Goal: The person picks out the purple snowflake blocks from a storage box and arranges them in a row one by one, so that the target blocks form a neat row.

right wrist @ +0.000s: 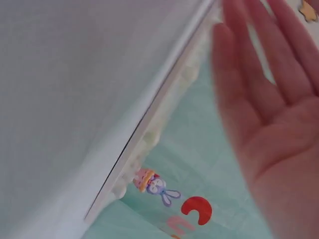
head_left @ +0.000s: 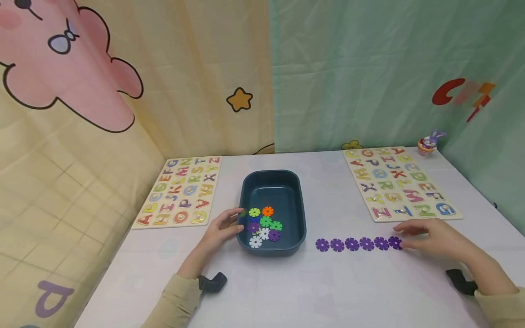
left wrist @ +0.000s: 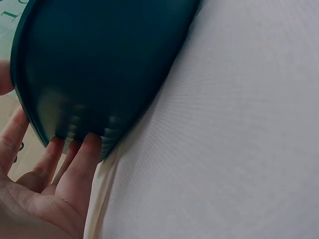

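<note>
My left hand [head_left: 224, 226] rests against the left side of a dark blue-green tub [head_left: 301, 200], its fingertips on the outer wall near the rim. In the left wrist view several fingers [left wrist: 79, 164] touch that wall. Inside the tub lies a pile of notched plastic discs, among them an orange disc [head_left: 268, 211], a green disc [head_left: 276, 226] and a white disc [head_left: 255, 242]. Right of the tub, several purple discs [head_left: 352, 244] lie in a straight row. At the row's right end, the thumb of my right hand [head_left: 432, 237] is right beside the last purple disc [head_left: 395, 243], with the index finger raised above.
A wooden alphabet board [head_left: 176, 191] lies left of the tub, and a second alphabet board [head_left: 402, 184] lies behind the purple row. A small rabbit figure [head_left: 428, 143] stands at the back right corner. Curtains [head_left: 348, 68] hang behind the white table [head_left: 287, 291].
</note>
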A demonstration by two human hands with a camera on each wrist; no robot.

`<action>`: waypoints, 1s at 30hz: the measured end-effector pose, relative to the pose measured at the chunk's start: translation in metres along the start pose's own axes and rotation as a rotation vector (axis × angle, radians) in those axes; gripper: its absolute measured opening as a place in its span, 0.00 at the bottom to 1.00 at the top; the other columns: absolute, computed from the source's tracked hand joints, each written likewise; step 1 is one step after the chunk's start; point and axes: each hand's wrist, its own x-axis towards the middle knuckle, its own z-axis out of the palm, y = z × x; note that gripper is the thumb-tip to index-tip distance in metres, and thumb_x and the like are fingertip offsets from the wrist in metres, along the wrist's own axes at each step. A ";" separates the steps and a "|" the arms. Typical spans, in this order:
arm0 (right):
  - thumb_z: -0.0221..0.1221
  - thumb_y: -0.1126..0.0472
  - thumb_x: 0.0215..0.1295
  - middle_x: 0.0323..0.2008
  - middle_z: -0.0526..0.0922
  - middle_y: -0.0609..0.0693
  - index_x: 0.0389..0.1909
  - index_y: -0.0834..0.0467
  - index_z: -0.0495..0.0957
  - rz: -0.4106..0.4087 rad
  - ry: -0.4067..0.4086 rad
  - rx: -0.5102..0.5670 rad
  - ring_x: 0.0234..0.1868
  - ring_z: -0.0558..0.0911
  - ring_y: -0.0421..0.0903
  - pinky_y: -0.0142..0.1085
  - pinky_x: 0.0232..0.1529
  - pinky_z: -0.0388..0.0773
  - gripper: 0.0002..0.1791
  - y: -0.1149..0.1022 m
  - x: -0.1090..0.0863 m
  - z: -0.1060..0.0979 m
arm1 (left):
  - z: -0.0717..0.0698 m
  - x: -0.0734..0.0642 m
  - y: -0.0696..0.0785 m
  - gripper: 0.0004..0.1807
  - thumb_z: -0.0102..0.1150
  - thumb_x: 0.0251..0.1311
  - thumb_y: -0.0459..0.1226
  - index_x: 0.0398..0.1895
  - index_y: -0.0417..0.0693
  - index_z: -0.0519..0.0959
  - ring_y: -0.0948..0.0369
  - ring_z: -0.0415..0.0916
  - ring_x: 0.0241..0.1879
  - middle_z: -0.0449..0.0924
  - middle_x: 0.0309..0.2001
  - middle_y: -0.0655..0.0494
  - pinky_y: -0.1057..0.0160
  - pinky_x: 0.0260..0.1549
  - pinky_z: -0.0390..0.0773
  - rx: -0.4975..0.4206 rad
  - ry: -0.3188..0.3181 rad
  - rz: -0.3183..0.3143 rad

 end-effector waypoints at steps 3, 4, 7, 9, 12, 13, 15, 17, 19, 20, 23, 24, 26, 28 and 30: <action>0.67 0.49 0.53 0.41 0.83 0.45 0.46 0.52 0.81 -0.037 0.014 -0.016 0.40 0.78 0.35 0.31 0.39 0.78 0.20 -0.008 0.006 -0.010 | 0.000 0.000 -0.001 0.29 0.62 0.57 0.39 0.63 0.49 0.68 0.50 0.55 0.68 0.59 0.68 0.54 0.44 0.59 0.64 -0.009 -0.001 0.004; 0.67 0.50 0.53 0.40 0.83 0.46 0.46 0.53 0.81 -0.059 0.017 -0.012 0.40 0.78 0.35 0.31 0.38 0.78 0.20 -0.011 0.009 -0.013 | 0.001 0.000 -0.001 0.29 0.62 0.57 0.39 0.63 0.49 0.68 0.50 0.55 0.68 0.59 0.68 0.54 0.44 0.59 0.64 -0.013 -0.003 0.005; 0.67 0.51 0.54 0.40 0.84 0.46 0.45 0.53 0.82 -0.131 0.046 -0.009 0.40 0.78 0.34 0.39 0.45 0.77 0.18 -0.027 0.020 -0.021 | 0.000 0.000 -0.001 0.29 0.62 0.57 0.39 0.63 0.49 0.68 0.50 0.55 0.68 0.59 0.68 0.55 0.45 0.59 0.64 -0.016 -0.005 0.006; 0.66 0.51 0.55 0.40 0.84 0.45 0.45 0.52 0.83 -0.198 0.058 0.004 0.40 0.78 0.35 0.41 0.45 0.77 0.17 -0.041 0.030 -0.025 | 0.000 0.000 0.000 0.29 0.62 0.57 0.39 0.63 0.50 0.68 0.51 0.55 0.68 0.59 0.68 0.55 0.45 0.59 0.64 -0.019 -0.004 0.004; 0.65 0.52 0.57 0.40 0.84 0.41 0.44 0.49 0.83 -0.285 0.047 0.044 0.41 0.79 0.38 0.39 0.44 0.77 0.14 -0.066 0.045 -0.026 | -0.001 0.000 -0.001 0.29 0.62 0.57 0.39 0.63 0.50 0.68 0.51 0.55 0.68 0.59 0.68 0.56 0.45 0.60 0.64 -0.017 -0.008 0.002; 0.65 0.53 0.57 0.40 0.84 0.41 0.44 0.49 0.82 -0.322 0.036 0.063 0.41 0.80 0.39 0.37 0.43 0.78 0.13 -0.074 0.051 -0.025 | -0.001 0.000 -0.001 0.30 0.62 0.57 0.39 0.64 0.49 0.68 0.51 0.55 0.68 0.60 0.68 0.56 0.45 0.60 0.64 -0.017 -0.010 0.004; 0.64 0.53 0.58 0.40 0.83 0.39 0.44 0.48 0.82 -0.387 0.016 0.066 0.41 0.80 0.39 0.33 0.37 0.79 0.12 -0.089 0.064 -0.023 | 0.000 0.000 -0.001 0.30 0.62 0.57 0.39 0.64 0.49 0.67 0.51 0.55 0.68 0.60 0.68 0.55 0.45 0.60 0.64 -0.018 -0.015 0.006; 0.64 0.53 0.58 0.40 0.83 0.39 0.44 0.48 0.82 -0.455 -0.014 0.076 0.42 0.80 0.41 0.33 0.39 0.80 0.12 -0.103 0.077 -0.020 | 0.000 0.000 -0.001 0.30 0.62 0.57 0.39 0.64 0.48 0.67 0.51 0.55 0.68 0.60 0.68 0.55 0.46 0.60 0.64 -0.024 -0.017 0.009; 0.64 0.51 0.58 0.41 0.83 0.39 0.44 0.48 0.82 -0.502 -0.044 0.072 0.43 0.80 0.40 0.35 0.41 0.79 0.13 -0.117 0.091 -0.017 | 0.000 -0.001 -0.001 0.30 0.62 0.57 0.39 0.64 0.48 0.67 0.52 0.55 0.68 0.60 0.68 0.55 0.46 0.60 0.64 -0.026 -0.015 0.010; 0.64 0.50 0.57 0.41 0.82 0.39 0.43 0.48 0.82 -0.518 -0.061 0.071 0.43 0.79 0.40 0.36 0.43 0.79 0.13 -0.125 0.097 -0.015 | 0.000 -0.001 -0.001 0.30 0.62 0.57 0.39 0.64 0.49 0.68 0.52 0.55 0.68 0.61 0.68 0.55 0.46 0.60 0.64 -0.028 -0.014 0.009; 0.65 0.48 0.56 0.42 0.83 0.39 0.44 0.49 0.82 -0.554 -0.117 0.079 0.44 0.79 0.42 0.37 0.45 0.78 0.16 -0.145 0.115 -0.008 | 0.000 -0.001 -0.001 0.29 0.62 0.57 0.39 0.63 0.49 0.68 0.53 0.56 0.68 0.61 0.67 0.55 0.47 0.60 0.64 -0.033 -0.009 0.004; 0.65 0.48 0.56 0.42 0.83 0.40 0.44 0.50 0.82 -0.564 -0.132 0.083 0.44 0.79 0.42 0.38 0.45 0.78 0.16 -0.151 0.121 -0.004 | 0.000 -0.001 -0.001 0.29 0.62 0.57 0.39 0.63 0.49 0.68 0.53 0.56 0.68 0.61 0.67 0.55 0.47 0.60 0.64 -0.034 -0.008 0.003; 0.66 0.48 0.55 0.42 0.83 0.43 0.44 0.51 0.82 -0.587 -0.166 0.090 0.44 0.79 0.43 0.39 0.45 0.78 0.17 -0.162 0.131 0.003 | 0.001 0.000 -0.001 0.29 0.62 0.57 0.38 0.63 0.49 0.68 0.53 0.56 0.68 0.62 0.67 0.55 0.47 0.60 0.64 -0.040 -0.007 0.001; 0.66 0.49 0.55 0.43 0.83 0.43 0.44 0.51 0.83 -0.601 -0.198 0.084 0.44 0.79 0.42 0.39 0.46 0.78 0.17 -0.171 0.140 0.010 | 0.001 0.000 -0.001 0.29 0.62 0.57 0.38 0.63 0.49 0.68 0.53 0.56 0.67 0.62 0.67 0.55 0.47 0.60 0.64 -0.043 -0.006 0.001; 0.67 0.50 0.54 0.43 0.83 0.43 0.45 0.50 0.82 -0.607 -0.240 0.083 0.44 0.79 0.42 0.40 0.47 0.78 0.17 -0.180 0.147 0.019 | 0.001 0.000 -0.001 0.29 0.62 0.57 0.38 0.63 0.49 0.68 0.53 0.56 0.67 0.62 0.67 0.55 0.47 0.60 0.64 -0.041 -0.007 0.003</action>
